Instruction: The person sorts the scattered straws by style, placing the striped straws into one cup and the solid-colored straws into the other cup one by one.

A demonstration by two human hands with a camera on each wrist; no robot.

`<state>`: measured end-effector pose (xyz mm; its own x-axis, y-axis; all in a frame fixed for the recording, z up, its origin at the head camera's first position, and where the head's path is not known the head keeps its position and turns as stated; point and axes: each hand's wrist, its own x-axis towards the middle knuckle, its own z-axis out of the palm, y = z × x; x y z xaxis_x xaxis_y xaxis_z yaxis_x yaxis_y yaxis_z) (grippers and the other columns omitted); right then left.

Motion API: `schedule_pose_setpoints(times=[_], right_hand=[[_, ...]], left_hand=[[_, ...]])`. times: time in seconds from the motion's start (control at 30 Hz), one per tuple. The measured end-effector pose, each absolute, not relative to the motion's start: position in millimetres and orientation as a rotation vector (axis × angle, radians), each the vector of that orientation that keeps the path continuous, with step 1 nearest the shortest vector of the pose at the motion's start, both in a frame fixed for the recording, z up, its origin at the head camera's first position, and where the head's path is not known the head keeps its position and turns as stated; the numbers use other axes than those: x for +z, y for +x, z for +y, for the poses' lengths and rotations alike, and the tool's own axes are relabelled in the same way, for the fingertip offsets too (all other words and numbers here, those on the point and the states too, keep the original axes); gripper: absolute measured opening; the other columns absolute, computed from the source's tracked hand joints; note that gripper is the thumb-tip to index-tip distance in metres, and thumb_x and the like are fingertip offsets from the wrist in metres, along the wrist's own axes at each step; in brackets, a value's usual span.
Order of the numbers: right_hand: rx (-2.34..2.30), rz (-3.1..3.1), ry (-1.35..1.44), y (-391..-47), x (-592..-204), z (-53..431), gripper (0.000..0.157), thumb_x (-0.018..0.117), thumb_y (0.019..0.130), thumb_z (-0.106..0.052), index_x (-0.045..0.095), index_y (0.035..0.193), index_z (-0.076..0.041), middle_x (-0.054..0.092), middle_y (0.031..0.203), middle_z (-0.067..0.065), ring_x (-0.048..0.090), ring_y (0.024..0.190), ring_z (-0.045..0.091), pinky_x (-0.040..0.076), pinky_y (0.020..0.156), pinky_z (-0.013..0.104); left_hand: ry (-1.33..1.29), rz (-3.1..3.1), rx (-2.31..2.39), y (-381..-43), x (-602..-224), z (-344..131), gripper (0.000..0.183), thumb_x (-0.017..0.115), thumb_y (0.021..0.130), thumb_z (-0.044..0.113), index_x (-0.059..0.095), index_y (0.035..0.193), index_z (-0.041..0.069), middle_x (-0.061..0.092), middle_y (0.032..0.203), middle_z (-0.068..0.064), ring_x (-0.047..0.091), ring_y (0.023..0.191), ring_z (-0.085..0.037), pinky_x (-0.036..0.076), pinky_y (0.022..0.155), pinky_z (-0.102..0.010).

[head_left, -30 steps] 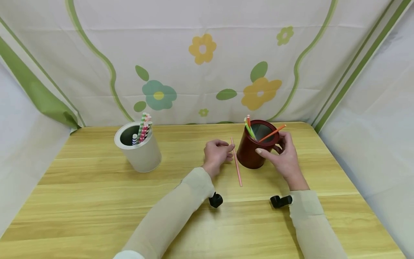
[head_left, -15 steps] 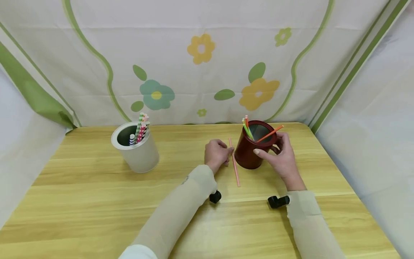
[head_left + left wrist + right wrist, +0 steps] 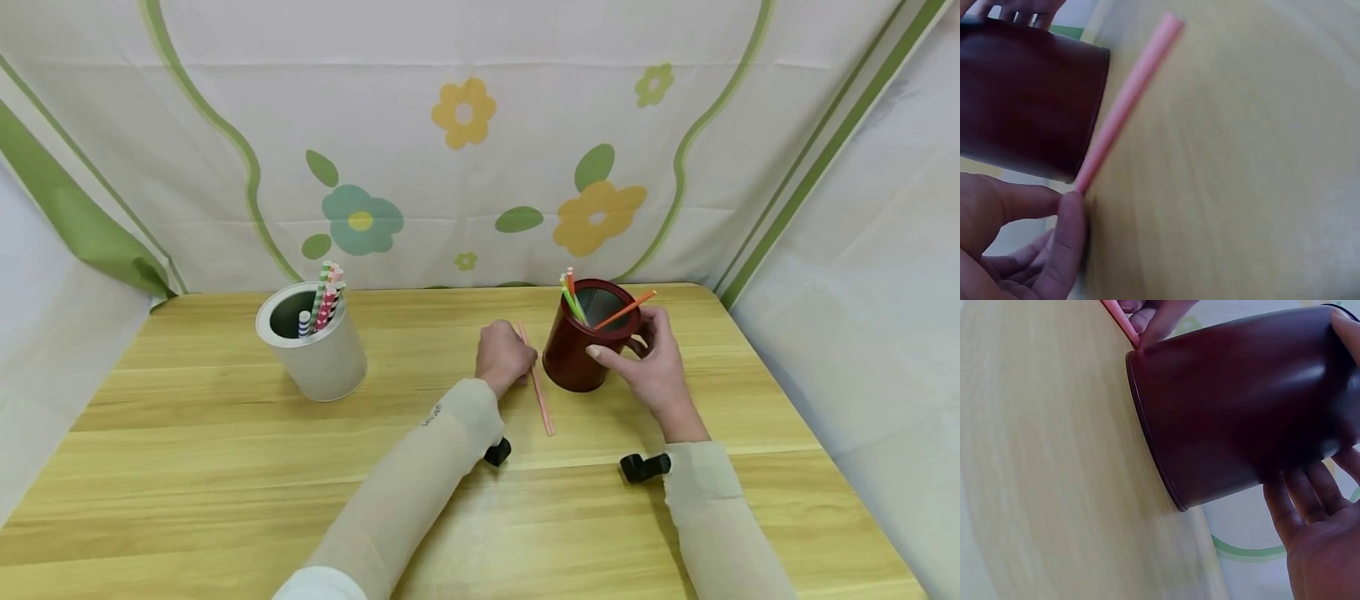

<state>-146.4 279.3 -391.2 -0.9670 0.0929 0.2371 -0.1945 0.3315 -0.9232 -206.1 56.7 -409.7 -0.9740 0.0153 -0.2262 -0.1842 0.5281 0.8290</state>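
Observation:
My left hand (image 3: pixel 504 354) pinches a pink drinking straw (image 3: pixel 541 400) between thumb and forefinger. In the left wrist view the pink straw (image 3: pixel 1130 100) slants away from the fingertips, low over the tabletop. Just right of it stands a dark red canister (image 3: pixel 572 358), holding a few green and orange straws (image 3: pixel 626 309), one leaning out to the right. The right hand (image 3: pixel 657 373) grips this canister around its right side, thumb on the near wall. From the right wrist, the canister (image 3: pixel 1229 406) hides part of the straw and left fingers.
A white canister (image 3: pixel 324 367) stands at the back left, with several striped and dotted straws (image 3: pixel 326 304) in it. Behind the wooden table (image 3: pixel 225 500) hangs a flowered curtain (image 3: pixel 465 175). Black wrist cameras (image 3: pixel 645 468) jut from both sleeves.
The left fingers have closed on the pink straw, and its far end has swung left. My right hand stays on the red canister. The head view has shifted slightly.

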Motion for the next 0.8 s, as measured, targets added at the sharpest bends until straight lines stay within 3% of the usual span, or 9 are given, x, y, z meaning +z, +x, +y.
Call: schedule_pose_setpoints(times=[0.27, 0.57, 0.8], right_hand=[[1.692, -2.34, 0.091, -147.2, -391.7, 278.8, 0.065, 0.088, 0.089, -0.012, 0.048, 0.14, -0.013, 0.058, 0.13, -0.008, 0.056, 0.122, 0.011, 0.05, 0.102, 0.01], [1.693, -2.33, 0.096, -147.9, -392.0, 278.3, 0.064, 0.089, 0.089, -0.012, 0.049, 0.138, -0.016, 0.058, 0.13, -0.008, 0.056, 0.121, 0.011, 0.05, 0.102, 0.01], [1.685, -2.337, 0.087, -146.4, -391.7, 278.4, 0.065, 0.089, 0.089, -0.012, 0.049, 0.139, -0.014, 0.059, 0.13, -0.009, 0.057, 0.121, 0.01, 0.05, 0.101, 0.01]], left_hand=[[-0.129, 2.585, 1.342, -221.9, -431.5, 60.8, 0.021, 0.078, 0.088, 0.006, 0.07, 0.069, 0.002, 0.068, 0.058, -0.008, 0.066, 0.042, -0.016, 0.057, 0.043, -0.026], [-0.068, 2.676, 1.197, -218.4, -426.0, 61.6, 0.038, 0.073, 0.09, 0.011, 0.05, 0.059, 0.014, 0.051, 0.058, -0.001, 0.056, 0.05, -0.018, 0.048, 0.042, -0.027], [-0.22, 2.483, 1.378, -209.5, -412.2, 53.0, 0.029, 0.075, 0.093, 0.016, 0.069, 0.066, 0.008, 0.065, 0.053, -0.005, 0.061, 0.041, -0.017, 0.053, 0.041, -0.027]])
